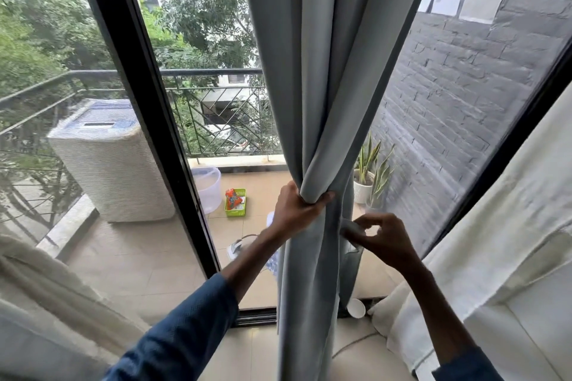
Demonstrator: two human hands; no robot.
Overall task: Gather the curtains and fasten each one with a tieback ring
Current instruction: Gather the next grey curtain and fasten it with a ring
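Note:
A grey curtain [325, 71] hangs in the middle of the glass door, bunched into folds at waist height. My left hand [297, 209] grips the gathered bundle from the left, fingers wrapped round its front. My right hand [383, 238] is just below and to the right, pinching a grey fabric tieback strip [351, 227] against the curtain's right edge. A cream sheer curtain [495, 241] hangs at the right, another cream curtain [46, 288] at the lower left. The tieback's far end is hidden behind the folds.
The black sliding door frame [136, 96] runs diagonally on the left. Outside on the balcony stand a covered washing machine [108, 161], a clear tub [207, 187], a green basket [236, 202] and potted plants [371, 173]. A white cup [356, 308] lies on the door track.

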